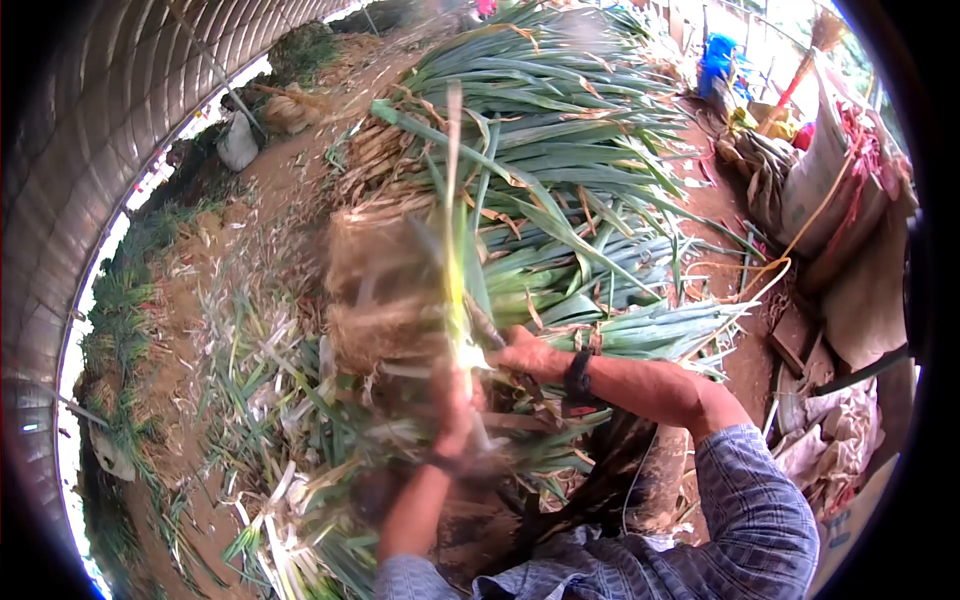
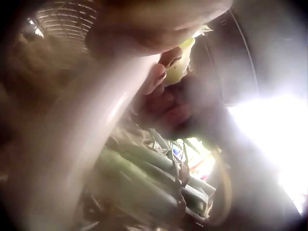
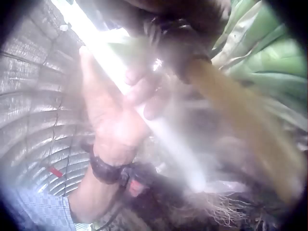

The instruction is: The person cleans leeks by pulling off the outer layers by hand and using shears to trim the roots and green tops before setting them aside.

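Observation:
Both hands hold one green onion point(image 1: 453, 230) upright in front of me; it is motion-blurred. My left hand point(image 1: 455, 395) grips its white stalk point(image 3: 161, 127) low down, fingers curled round it. My right hand point(image 1: 522, 352) grips the same stalk just to the right, near a yellow-green leaf point(image 2: 179, 65). A blurred clump of brown roots point(image 1: 375, 300) shows left of the hands. In the right wrist view the left hand point(image 3: 110, 115) wears a dark wrist strap, and hairy roots point(image 3: 216, 209) hang at the bottom. A large heap of green onions point(image 1: 560, 150) lies beyond.
Cut leaves and trimmings point(image 1: 260, 400) litter the bare soil at left. Stuffed sacks point(image 1: 840, 170), a broom point(image 1: 800, 70) and a blue container point(image 1: 715, 60) stand at right. A ribbed tunnel wall point(image 1: 120, 90) curves along the left, with a white bag point(image 1: 238, 145) by it.

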The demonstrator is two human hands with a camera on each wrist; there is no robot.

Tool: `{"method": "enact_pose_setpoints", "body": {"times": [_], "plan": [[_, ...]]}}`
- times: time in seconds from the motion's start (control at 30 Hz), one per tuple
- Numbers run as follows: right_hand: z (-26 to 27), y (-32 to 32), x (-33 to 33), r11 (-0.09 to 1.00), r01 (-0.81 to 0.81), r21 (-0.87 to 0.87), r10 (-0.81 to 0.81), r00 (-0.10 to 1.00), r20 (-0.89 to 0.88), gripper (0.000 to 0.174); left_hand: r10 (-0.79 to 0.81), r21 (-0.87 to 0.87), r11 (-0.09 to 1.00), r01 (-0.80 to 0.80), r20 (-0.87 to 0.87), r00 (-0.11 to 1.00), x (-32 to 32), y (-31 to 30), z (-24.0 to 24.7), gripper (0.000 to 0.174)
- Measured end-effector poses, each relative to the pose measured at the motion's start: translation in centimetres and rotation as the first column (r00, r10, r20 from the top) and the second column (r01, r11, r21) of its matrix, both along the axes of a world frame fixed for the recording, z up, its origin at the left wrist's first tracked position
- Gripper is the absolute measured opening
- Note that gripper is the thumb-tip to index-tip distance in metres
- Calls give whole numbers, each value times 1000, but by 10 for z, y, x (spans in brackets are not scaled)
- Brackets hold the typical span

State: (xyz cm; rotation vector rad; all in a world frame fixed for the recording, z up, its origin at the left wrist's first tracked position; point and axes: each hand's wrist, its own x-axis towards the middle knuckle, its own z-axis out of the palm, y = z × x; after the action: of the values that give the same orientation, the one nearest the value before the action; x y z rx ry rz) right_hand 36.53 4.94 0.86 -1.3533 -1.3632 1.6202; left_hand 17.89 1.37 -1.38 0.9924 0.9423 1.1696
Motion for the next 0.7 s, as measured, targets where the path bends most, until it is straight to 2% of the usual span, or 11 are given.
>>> {"method": "enact_pose_setpoints", "body": {"times": [0.1,0.13,0.23,0.3,0.37,0.4,0.43,0.53,0.7], "plan": [[-9,-1,-2,1000,16,13,-17,999,40,44,-62,-7,998,64,192,979,-9,4,4,45],[-12,1,-5,1000,13,21,-14,999,51,42,-18,-73,997,37,252,968,-8,0,9,49],[-14,-3,-7,998,8,55,-13,996,93,39,24,-49,999,-9,312,950,-17,4,14,46],[-9,-10,-6,998,25,52,-30,995,98,41,71,-31,998,-64,409,910,-29,18,19,28],[3,-14,-12,999,-5,54,-1,993,121,43,171,57,982,-180,135,976,-35,22,19,20],[-1,-12,-12,1000,-15,-19,17,995,103,54,343,97,939,-330,-177,923,-34,20,23,22],[-5,-11,-12,1000,7,12,-8,995,98,54,334,175,941,-291,-323,885,-41,26,17,31],[-1,-12,-12,995,92,49,-95,992,85,56,349,110,937,-332,-343,872,-51,27,13,40],[-15,-12,-21,994,26,105,-38,993,112,54,386,41,917,-396,-338,859,-71,27,8,47]]}}
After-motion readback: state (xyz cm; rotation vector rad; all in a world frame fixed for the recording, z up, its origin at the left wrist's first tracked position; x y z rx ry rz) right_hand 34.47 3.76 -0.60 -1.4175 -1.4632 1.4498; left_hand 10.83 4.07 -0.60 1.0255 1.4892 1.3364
